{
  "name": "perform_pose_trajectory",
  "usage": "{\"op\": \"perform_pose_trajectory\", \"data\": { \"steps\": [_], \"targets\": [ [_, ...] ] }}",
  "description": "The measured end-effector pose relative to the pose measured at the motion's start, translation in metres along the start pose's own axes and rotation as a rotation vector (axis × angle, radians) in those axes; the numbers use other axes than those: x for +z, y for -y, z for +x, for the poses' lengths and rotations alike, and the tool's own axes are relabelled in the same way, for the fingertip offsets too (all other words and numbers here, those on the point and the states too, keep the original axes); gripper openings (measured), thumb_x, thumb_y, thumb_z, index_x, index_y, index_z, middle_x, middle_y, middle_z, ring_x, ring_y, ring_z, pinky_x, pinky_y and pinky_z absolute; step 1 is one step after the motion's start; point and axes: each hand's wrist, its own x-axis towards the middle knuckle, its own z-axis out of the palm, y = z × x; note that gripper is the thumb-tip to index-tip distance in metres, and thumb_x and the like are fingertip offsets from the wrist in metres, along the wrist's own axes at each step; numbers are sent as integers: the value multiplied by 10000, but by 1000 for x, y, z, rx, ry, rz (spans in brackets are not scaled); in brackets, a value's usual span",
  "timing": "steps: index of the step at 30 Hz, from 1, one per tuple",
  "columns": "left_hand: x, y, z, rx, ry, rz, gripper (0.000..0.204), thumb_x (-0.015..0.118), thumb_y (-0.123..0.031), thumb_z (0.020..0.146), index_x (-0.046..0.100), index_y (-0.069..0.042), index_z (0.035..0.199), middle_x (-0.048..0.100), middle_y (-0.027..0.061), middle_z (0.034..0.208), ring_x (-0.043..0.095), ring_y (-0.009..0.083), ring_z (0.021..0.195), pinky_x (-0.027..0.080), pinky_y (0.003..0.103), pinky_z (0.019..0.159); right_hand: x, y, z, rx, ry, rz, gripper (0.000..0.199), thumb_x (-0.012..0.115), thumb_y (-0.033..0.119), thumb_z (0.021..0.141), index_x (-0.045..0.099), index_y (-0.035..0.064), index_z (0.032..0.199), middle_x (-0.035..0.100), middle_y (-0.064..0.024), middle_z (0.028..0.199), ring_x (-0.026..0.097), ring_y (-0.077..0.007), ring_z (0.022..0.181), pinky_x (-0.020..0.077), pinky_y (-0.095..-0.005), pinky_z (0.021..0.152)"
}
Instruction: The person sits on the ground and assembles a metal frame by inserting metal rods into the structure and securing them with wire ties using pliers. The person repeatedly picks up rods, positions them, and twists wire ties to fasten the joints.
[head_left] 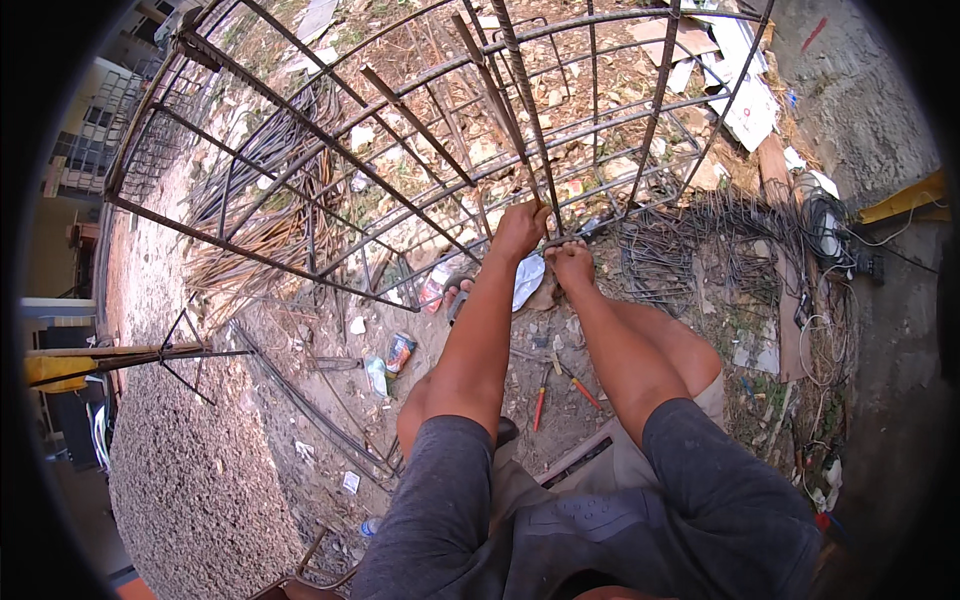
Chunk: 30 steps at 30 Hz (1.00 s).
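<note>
In front of me stands a cage of rusty rebar (338,147), with long rods crossed by bent stirrups. My left hand (521,230) is closed around the lower part of an upright rebar rod (508,115). Just to its right and slightly nearer, my right hand (571,265) has its fingers curled over a dark steel bar (556,242) at the foot of the cage. Whether that bar belongs to a stirrup is hard to make out. On the dirt between my legs lie pincers with red handles (540,408), jaws pointing away from me.
Bundles of loose rods (265,200) lie beyond the cage on the left. Tangled wire (665,255) covers ground at right, beside a wooden plank (790,310). A gravel heap (195,470) rises at left. Crumpled wrappers (400,352) litter the dirt.
</note>
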Motion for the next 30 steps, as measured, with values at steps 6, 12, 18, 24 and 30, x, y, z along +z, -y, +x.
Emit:
{"op": "perform_pose_trajectory", "data": {
  "steps": [6,12,18,24,30],
  "targets": [
    [-4,-3,-1,-18,63,-2,299,583,-262,943,715,-3,1015,686,240,896,655,405,856,510,456,780,-7,15,-18,24,-162,13,244,597,188,902,730,-16,880,731,-101,983,666,-203,965,491,-315,881],
    [-5,-3,3,-12,75,-43,289,577,-253,939,722,-14,1012,687,240,900,656,404,859,511,457,786,-7,27,-26,-114,-204,-105,277,562,222,873,729,22,779,734,-137,829,689,-272,851,516,-360,830],
    [-3,0,3,14,60,-44,280,582,-245,933,722,-20,1024,673,252,877,651,414,841,506,463,759,-8,45,-30,-10,-218,-80,241,566,176,882,725,12,806,719,-106,797,686,-235,755,525,-360,714],
    [-7,-3,4,2,99,-22,289,589,-246,925,723,-22,1049,686,242,912,655,400,876,512,447,793,-13,43,-30,-2,-169,91,213,592,146,917,701,-14,828,730,-98,826,689,-171,723,541,-319,658],
    [-5,3,7,11,97,-14,299,602,-240,913,716,-1,1053,694,238,911,662,406,864,520,442,792,-16,34,-13,82,-78,-41,201,612,150,920,706,-24,882,722,-103,833,687,-169,751,533,-324,649]
  ]
}}
